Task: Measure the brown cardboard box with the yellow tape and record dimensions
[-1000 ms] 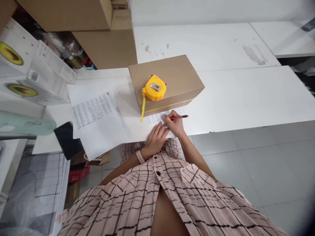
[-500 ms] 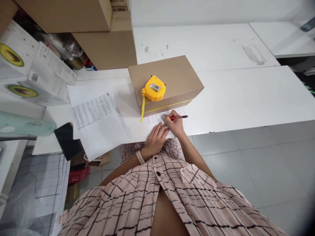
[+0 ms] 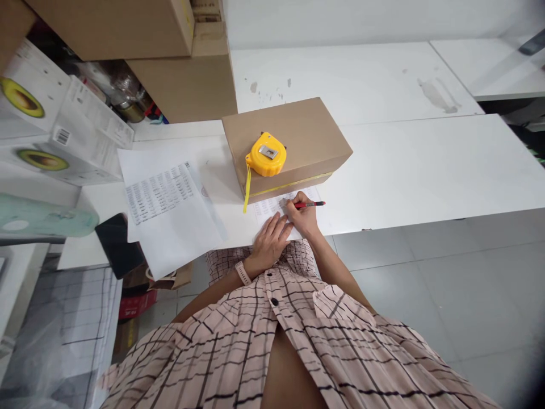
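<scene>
My right hand (image 3: 303, 216) is closed around a red and black pen (image 3: 313, 204), its tip end hidden by the fingers over a printed sheet (image 3: 266, 208). On the same sheet, by the table's near edge, my left hand (image 3: 271, 241) lies flat with fingers stretched out, close beside the right. Just beyond the hands stands a closed brown cardboard box (image 3: 293, 136), which covers the sheet's far part. A yellow tape measure (image 3: 267, 154) rests on the box top, its yellow strap hanging over the near side.
Printed papers (image 3: 170, 227) lie to the left, overhanging the white table (image 3: 409, 170). A dark phone-like slab (image 3: 119, 244) and a pale green bottle (image 3: 46, 216) are farther left. White boxes with avocado pictures (image 3: 80, 130) and large cartons (image 3: 191, 85) stand at the back left.
Both hands, the pen, the box and the tape measure hold nearly the same places. The view has shifted very slightly.
</scene>
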The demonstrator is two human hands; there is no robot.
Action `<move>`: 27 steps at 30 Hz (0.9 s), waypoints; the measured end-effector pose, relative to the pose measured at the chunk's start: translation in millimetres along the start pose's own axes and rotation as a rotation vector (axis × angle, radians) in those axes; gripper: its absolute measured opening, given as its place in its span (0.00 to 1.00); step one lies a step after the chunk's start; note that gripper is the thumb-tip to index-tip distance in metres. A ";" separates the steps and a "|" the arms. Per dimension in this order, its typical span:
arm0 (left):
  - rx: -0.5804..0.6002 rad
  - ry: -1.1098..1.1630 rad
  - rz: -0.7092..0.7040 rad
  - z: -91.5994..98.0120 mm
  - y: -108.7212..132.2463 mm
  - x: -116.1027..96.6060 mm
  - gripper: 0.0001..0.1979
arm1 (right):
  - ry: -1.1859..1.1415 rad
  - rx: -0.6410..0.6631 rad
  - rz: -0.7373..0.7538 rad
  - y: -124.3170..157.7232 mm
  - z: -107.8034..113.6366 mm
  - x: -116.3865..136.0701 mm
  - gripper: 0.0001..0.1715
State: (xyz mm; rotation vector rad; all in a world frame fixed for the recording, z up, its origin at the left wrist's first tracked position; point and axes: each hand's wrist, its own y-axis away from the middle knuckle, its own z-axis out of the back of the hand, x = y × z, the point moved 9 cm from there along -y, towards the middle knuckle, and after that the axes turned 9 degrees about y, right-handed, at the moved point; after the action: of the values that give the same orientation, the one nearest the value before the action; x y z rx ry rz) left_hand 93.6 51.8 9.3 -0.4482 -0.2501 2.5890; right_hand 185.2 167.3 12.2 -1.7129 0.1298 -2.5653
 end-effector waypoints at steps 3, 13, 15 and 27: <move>0.003 0.031 0.006 -1.1 0.7 2.5 0.24 | 0.052 -0.113 -0.003 4.5 21.9 -3.3 0.18; -0.487 0.274 -0.015 114.9 -10.4 6.1 0.14 | 0.882 -0.155 0.227 8.5 79.9 -29.2 0.21; -0.661 0.195 0.029 156.7 -24.6 19.9 0.18 | 0.885 -0.190 0.247 8.3 78.5 -30.4 0.25; -0.452 0.653 0.190 188.2 -88.8 41.3 0.27 | -0.123 -0.224 0.195 8.6 100.4 71.8 0.22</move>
State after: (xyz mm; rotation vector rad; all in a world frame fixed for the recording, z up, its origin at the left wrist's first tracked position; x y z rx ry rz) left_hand 31.5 131.4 195.9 -1.4957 -0.5766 2.3857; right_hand 250.4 148.1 115.6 -1.8207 0.5675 -2.3741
